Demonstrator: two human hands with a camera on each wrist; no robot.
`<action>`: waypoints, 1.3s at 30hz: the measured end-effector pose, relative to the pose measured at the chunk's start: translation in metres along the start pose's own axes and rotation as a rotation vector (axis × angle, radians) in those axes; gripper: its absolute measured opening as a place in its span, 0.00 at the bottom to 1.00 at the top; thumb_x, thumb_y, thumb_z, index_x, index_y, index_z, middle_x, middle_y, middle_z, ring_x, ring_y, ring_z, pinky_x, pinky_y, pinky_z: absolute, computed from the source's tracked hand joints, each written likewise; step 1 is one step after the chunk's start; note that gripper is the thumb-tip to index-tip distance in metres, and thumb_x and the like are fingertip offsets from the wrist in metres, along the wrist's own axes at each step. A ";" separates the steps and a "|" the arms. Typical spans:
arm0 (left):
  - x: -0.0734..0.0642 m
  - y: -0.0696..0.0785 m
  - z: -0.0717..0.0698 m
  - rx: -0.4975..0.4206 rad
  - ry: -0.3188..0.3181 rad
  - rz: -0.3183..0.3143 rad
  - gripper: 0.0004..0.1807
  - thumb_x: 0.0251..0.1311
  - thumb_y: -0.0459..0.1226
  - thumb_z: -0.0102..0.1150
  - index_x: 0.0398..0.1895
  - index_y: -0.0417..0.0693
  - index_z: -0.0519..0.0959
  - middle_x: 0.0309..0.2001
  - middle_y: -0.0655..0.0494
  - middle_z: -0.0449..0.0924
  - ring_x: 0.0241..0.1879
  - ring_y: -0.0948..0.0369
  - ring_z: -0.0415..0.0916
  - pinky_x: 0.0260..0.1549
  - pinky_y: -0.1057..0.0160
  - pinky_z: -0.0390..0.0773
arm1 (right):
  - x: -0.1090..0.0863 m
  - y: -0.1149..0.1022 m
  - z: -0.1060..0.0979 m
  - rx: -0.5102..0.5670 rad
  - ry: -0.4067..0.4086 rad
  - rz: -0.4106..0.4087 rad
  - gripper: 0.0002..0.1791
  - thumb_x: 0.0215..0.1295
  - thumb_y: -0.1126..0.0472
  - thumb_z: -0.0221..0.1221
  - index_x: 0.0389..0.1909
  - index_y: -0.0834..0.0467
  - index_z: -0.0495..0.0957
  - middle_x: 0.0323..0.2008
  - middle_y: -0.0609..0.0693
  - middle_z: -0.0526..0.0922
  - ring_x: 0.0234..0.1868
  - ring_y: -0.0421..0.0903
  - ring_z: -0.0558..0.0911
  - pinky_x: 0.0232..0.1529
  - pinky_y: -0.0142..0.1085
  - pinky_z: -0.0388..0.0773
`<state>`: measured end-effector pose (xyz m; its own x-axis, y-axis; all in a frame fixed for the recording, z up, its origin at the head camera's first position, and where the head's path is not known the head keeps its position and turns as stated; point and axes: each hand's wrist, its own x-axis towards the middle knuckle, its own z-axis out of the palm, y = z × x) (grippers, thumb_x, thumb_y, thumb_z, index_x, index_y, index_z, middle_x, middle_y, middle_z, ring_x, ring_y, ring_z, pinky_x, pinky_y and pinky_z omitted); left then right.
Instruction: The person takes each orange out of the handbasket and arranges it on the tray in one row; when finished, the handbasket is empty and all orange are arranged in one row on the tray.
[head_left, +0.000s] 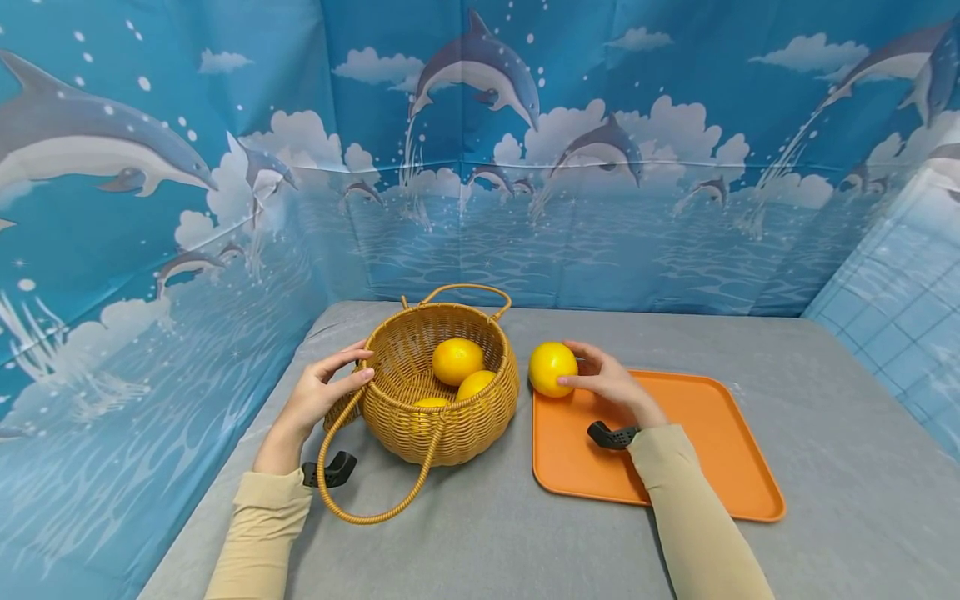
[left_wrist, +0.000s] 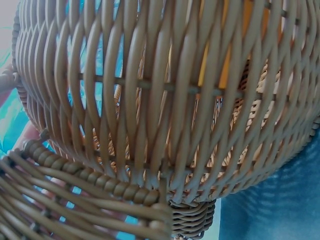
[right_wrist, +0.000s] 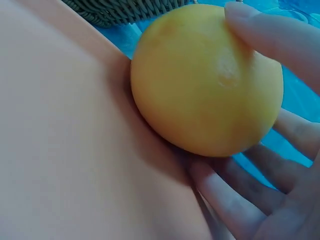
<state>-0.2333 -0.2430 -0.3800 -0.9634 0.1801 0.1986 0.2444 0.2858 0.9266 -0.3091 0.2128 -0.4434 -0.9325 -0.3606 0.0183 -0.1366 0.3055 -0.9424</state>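
Note:
A round wicker basket [head_left: 442, 442] stands left of centre with several yellow-orange oranges [head_left: 457, 360] inside. At its left rim, my left hand [head_left: 311, 400] grips with fingertips and thumb over the edge. A wicker flap [left_wrist: 85, 195] lies against the basket's side in the left wrist view, with parts of the hand showing through its weave. My right hand [head_left: 607, 383] holds another orange [head_left: 552, 369] over the far left corner of an orange tray [head_left: 697, 425]. In the right wrist view, thumb and fingers curve round this orange [right_wrist: 205, 80], low at the tray's edge.
One basket handle [head_left: 375, 518] droops toward the near left, close to my left wrist; the other handle [head_left: 468, 287] stands at the back. Grey cloth [head_left: 480, 542] covers the table. A blue dolphin-print curtain [head_left: 480, 233] hangs behind and along the sides.

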 end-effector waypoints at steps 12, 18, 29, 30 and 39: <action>0.001 -0.001 0.000 0.003 0.003 -0.007 0.23 0.60 0.41 0.62 0.58 0.43 0.75 0.68 0.55 0.62 0.71 0.53 0.45 0.65 0.40 0.44 | -0.006 -0.007 -0.007 -0.011 0.024 -0.008 0.43 0.58 0.51 0.65 0.71 0.53 0.56 0.70 0.55 0.57 0.67 0.57 0.60 0.62 0.55 0.60; 0.001 -0.001 -0.001 0.003 0.003 -0.005 0.23 0.60 0.41 0.62 0.58 0.42 0.75 0.68 0.55 0.62 0.71 0.53 0.45 0.65 0.40 0.44 | -0.008 -0.021 -0.011 -0.028 0.062 -0.060 0.39 0.61 0.51 0.63 0.71 0.53 0.57 0.70 0.55 0.58 0.68 0.56 0.59 0.63 0.55 0.59; 0.000 -0.002 0.001 -0.011 -0.001 0.011 0.23 0.60 0.40 0.61 0.57 0.40 0.75 0.68 0.52 0.63 0.71 0.53 0.46 0.65 0.41 0.44 | -0.004 -0.058 -0.006 -0.088 0.086 -0.098 0.38 0.60 0.47 0.62 0.69 0.53 0.60 0.68 0.54 0.60 0.68 0.55 0.60 0.60 0.55 0.64; 0.000 -0.002 0.001 -0.010 0.000 0.012 0.23 0.60 0.39 0.61 0.57 0.40 0.75 0.68 0.52 0.63 0.71 0.53 0.46 0.65 0.40 0.44 | -0.002 -0.062 -0.005 -0.094 0.081 -0.109 0.38 0.60 0.47 0.62 0.69 0.53 0.60 0.68 0.54 0.61 0.67 0.55 0.60 0.60 0.55 0.64; 0.000 -0.002 0.000 0.002 0.005 0.008 0.23 0.60 0.41 0.61 0.58 0.41 0.75 0.68 0.53 0.62 0.70 0.52 0.47 0.65 0.41 0.46 | 0.015 -0.116 0.005 -0.099 -0.028 -0.221 0.31 0.64 0.55 0.60 0.66 0.56 0.64 0.66 0.54 0.64 0.64 0.55 0.65 0.59 0.50 0.67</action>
<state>-0.2341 -0.2436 -0.3813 -0.9619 0.1778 0.2075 0.2522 0.2858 0.9245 -0.3054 0.1673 -0.3358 -0.8671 -0.4519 0.2098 -0.3696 0.3012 -0.8790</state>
